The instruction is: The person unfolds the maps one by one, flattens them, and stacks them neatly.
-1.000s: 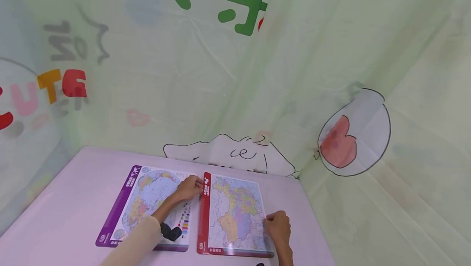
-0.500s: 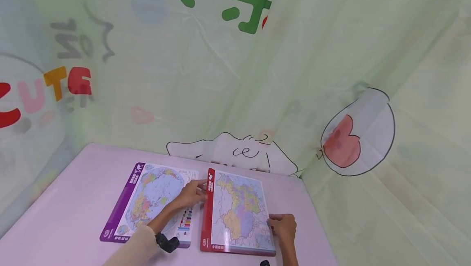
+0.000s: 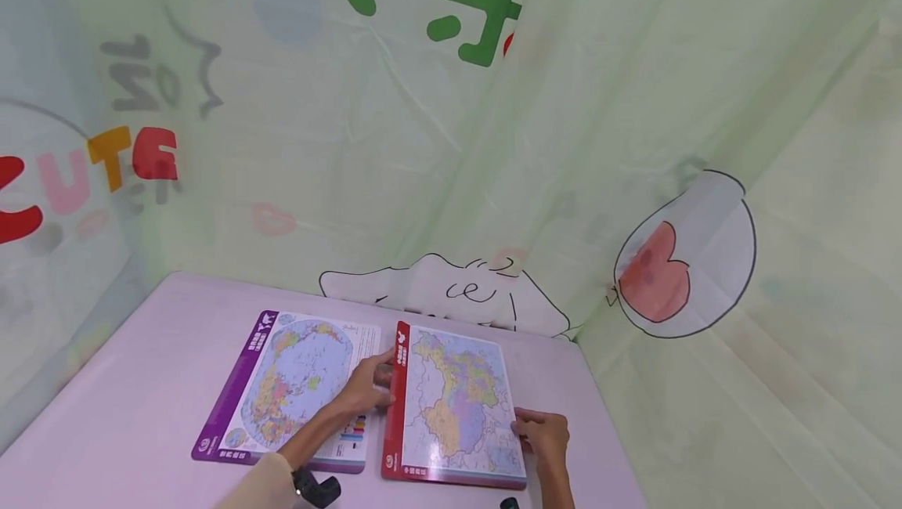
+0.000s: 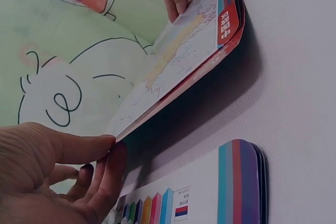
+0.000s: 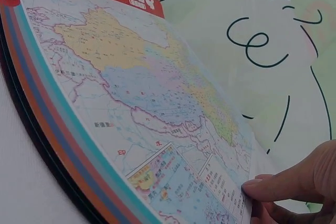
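A map board with a red border (image 3: pixel 451 415), printed with a coloured map of China, is held between both hands. Its left red edge is pinched by the left hand (image 3: pixel 366 388); in the left wrist view, thumb and fingertips meet on that edge, and the board slants up off the table with a shadow beneath. The right hand (image 3: pixel 544 434) grips the opposite edge, its thumb (image 5: pixel 262 188) on top and the other fingers underneath. Left of it lies a purple-bordered world map board (image 3: pixel 296 376), partly hidden by the left forearm. Layered sheets show along both boards' edges.
Both boards are over a pale pink table (image 3: pixel 162 360). Behind and to the right hang light green curtains (image 3: pixel 564 141) with cartoon prints, meeting the table's far edge. A dark wrist device (image 3: pixel 315 487) sits on the left wrist.
The left hand has slid along the red board's left edge toward the person, its fingers more spread. The head view has shifted slightly; the purple board has stayed put.
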`<action>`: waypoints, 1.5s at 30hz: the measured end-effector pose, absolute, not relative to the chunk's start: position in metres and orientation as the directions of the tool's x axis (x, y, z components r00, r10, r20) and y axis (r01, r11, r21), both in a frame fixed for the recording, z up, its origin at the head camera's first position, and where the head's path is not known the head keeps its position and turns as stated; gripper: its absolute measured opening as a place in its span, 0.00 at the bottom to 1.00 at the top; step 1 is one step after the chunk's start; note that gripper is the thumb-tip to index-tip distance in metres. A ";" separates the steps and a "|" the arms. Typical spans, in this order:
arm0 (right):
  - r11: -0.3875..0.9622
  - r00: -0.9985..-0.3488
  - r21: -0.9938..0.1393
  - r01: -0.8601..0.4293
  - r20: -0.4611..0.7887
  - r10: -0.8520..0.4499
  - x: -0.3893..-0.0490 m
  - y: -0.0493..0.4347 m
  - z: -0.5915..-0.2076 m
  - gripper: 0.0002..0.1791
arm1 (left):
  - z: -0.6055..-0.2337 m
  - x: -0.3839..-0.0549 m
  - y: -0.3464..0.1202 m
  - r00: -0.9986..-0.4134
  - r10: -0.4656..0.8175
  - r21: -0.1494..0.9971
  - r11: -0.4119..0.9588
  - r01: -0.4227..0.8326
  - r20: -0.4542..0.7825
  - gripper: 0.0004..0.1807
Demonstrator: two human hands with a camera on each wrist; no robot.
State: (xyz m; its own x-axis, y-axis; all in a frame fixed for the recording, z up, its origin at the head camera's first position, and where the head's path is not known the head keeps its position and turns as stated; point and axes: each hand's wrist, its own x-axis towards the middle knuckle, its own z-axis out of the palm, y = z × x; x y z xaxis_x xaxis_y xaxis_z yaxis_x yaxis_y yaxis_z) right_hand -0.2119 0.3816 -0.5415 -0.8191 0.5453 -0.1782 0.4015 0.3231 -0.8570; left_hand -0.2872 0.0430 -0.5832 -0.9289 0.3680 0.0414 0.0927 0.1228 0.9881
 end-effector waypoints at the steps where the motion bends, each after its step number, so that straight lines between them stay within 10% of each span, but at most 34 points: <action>1: 0.312 -0.815 -0.858 0.407 -0.187 0.549 -0.212 0.381 -0.541 0.17 | -0.584 -0.287 0.042 -0.929 0.367 0.989 0.119 0.092 0.043 0.53; 45: 0.159 -0.868 -0.940 0.302 -0.203 0.453 -0.233 0.380 -0.527 0.21 | -0.577 -0.301 -0.001 -0.928 0.373 1.000 0.005 -0.004 -0.005 0.54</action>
State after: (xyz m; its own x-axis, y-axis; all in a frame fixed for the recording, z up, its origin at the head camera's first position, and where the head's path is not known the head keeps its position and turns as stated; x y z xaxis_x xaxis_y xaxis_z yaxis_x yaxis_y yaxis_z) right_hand -0.2329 0.3800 -0.5267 -0.8680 0.4532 -0.2028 0.3024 0.1586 -0.9399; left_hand -0.3012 -0.0011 -0.5774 -0.9277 0.3732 -0.0051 -0.0036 0.0047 1.0000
